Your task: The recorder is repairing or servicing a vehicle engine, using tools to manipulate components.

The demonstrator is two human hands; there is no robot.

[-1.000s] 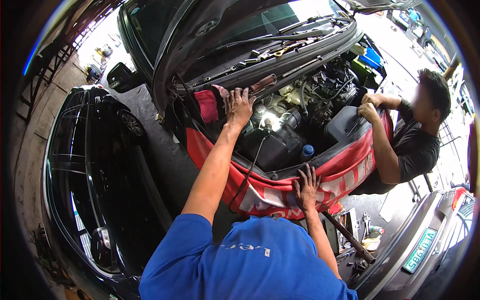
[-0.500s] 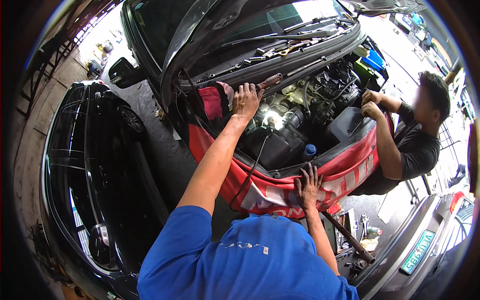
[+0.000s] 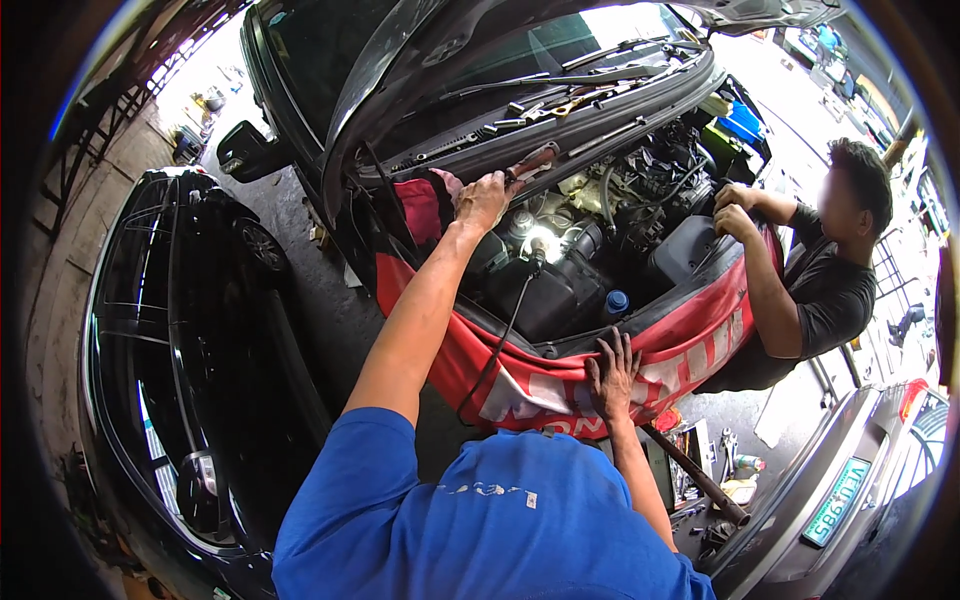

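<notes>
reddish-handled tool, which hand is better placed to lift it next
Probably the left hand: it appears curled around one end of the reddish-handled tool, while the right hand rests on the red cover, farther away.

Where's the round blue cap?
In the head view, the blue cap is right of centre, at the right side of the big black housing and just beyond the right hand on the red cover.

From my station I have the left arm (image 3: pixel 415 325) reaching far forward, nearly straight, its wrist (image 3: pixel 464 234) roughly in line. The left hand (image 3: pixel 484 203) is back up, its fingers curled into a firm grip. My right arm (image 3: pixel 642 480) reaches less far, and the right hand (image 3: pixel 614 375) lies palm down, its darkened fingers (image 3: pixel 623 347) straight and slightly spread.
</notes>
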